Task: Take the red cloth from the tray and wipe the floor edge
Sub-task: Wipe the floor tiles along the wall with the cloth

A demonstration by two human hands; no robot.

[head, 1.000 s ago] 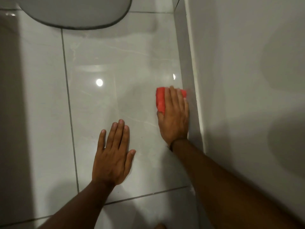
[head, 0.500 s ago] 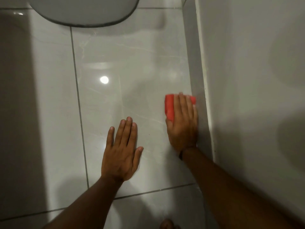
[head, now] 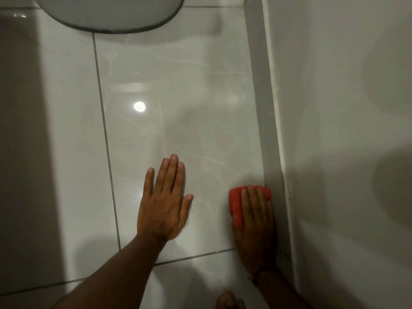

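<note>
The folded red cloth point(head: 236, 206) lies flat on the glossy tiled floor, pressed against the grey skirting strip point(head: 266, 130) at the foot of the wall. My right hand point(head: 256, 221) lies on top of it, palm down, and covers most of it; its red edge shows to the left of my fingers and beyond them. My left hand point(head: 163, 204) rests flat on the tile to the left, fingers together, holding nothing. No tray is in view.
A white wall point(head: 345, 130) rises on the right. A grey rounded object point(head: 111, 12) sits on the floor at the top. Grout lines cross the floor tiles point(head: 178, 97). A toe point(head: 227, 301) shows at the bottom edge.
My right hand has slid the red cloth toward me along the skirting, to near the grout line. The left hand has stayed planted on the tile.
</note>
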